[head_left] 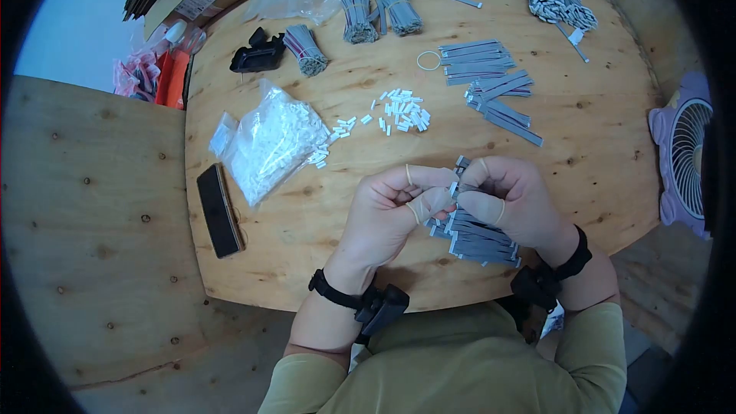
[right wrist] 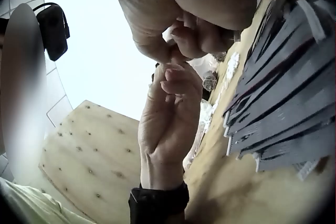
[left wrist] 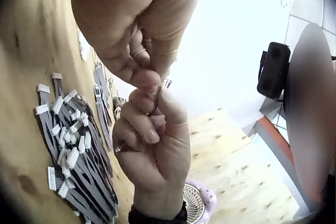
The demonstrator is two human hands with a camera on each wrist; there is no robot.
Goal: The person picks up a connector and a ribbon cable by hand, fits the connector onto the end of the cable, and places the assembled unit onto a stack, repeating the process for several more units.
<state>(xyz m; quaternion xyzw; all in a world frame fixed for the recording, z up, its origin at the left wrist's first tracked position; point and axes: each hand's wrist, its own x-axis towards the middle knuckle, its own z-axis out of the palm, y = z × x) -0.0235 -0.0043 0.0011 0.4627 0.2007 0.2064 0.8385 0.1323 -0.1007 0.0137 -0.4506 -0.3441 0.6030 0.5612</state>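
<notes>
Both hands meet fingertip to fingertip above the near part of the table. My left hand (head_left: pixel 387 211) pinches a small white connector (head_left: pixel 454 188) between thumb and fingers. The right hand (head_left: pixel 515 193) pinches a grey ribbon cable (head_left: pixel 462 162) right beside the connector; in both wrist views the fingers hide most of it. Pale finger covers show on some fingertips. Below the hands lies a pile of grey ribbon cables (head_left: pixel 481 239), with white connectors (left wrist: pixel 73 155) on their ends in the left wrist view.
A clear bag of white pieces (head_left: pixel 280 142) lies left of centre, with loose white pieces (head_left: pixel 406 110) beside it. A phone (head_left: pixel 219 211) lies at the left edge. Cable bundles (head_left: pixel 359 18) and laid-out cables (head_left: pixel 479 61) are farther back. A purple fan (head_left: pixel 685 157) stands right.
</notes>
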